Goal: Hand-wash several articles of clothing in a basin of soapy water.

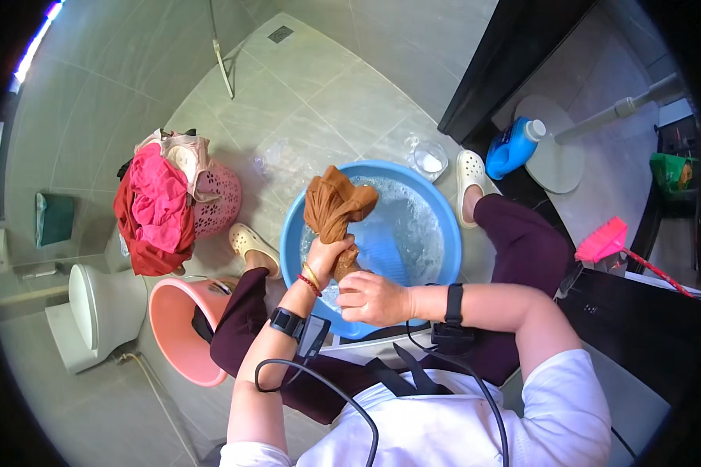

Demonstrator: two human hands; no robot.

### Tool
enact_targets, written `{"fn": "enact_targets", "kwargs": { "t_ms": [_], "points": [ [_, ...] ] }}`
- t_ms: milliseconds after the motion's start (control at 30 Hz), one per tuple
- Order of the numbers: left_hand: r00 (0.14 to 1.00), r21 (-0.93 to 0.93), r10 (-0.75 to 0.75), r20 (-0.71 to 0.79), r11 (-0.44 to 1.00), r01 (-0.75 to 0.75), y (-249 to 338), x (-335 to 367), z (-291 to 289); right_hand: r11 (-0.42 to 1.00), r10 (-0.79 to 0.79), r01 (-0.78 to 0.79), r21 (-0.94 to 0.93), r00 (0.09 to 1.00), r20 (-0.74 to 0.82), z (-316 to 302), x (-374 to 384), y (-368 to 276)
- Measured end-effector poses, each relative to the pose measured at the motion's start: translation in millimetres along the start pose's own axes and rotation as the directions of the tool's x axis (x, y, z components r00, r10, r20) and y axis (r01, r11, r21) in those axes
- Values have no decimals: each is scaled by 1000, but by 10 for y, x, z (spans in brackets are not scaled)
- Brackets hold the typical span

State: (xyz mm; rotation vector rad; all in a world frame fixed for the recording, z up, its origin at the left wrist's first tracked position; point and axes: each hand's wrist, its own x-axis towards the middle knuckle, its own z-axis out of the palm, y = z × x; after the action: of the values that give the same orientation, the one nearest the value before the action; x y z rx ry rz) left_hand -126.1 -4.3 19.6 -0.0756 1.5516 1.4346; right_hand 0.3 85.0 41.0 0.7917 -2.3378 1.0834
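A brown cloth garment (331, 202) is bunched and twisted above a round blue basin (450, 257). My left hand (327, 255) is closed around its middle, with the loose folds fanning out beyond the fist. Nearer to me, my right hand (375, 298) grips the lower end of the same cloth, its fingers curled in. Sudsy water (417, 214) fills the basin, and a blue ribbed washboard (383, 255) stands in it, partly covered by the cloth and hands.
Left of the basin, a pink basket (224, 206) is heaped with red and pink clothes (160, 202). A peach bucket (163, 335) lies tilted by my left leg. Beyond the basin's right rim is a clear cup of white powder (430, 162); a blue bottle (510, 149) stands farther right.
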Motion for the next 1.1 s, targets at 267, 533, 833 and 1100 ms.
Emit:
{"fn": "enact_targets", "kwargs": {
  "t_ms": [267, 533, 833, 1100],
  "points": [
    [994, -66, -54, 99, 996, 60, -57, -293, -102, 79, 804, -332, 940, 579, 137, -177, -98, -343],
    [836, 152, 522, 170, 824, -546, 13, -732, 96, -588, 771, -443, 677, -54, 634, 311, -689, -53],
    [606, 514, 774, 185, 449, -731, -394, -993, 178, -586, 809, 351, 730, 209, 550, -3, -374, -164],
    [761, -545, 603, -241, 564, -620, -53, -1011, 466, -151, 989, 407, 901, 63, 137, -261, -5, -173]
  ]
}}
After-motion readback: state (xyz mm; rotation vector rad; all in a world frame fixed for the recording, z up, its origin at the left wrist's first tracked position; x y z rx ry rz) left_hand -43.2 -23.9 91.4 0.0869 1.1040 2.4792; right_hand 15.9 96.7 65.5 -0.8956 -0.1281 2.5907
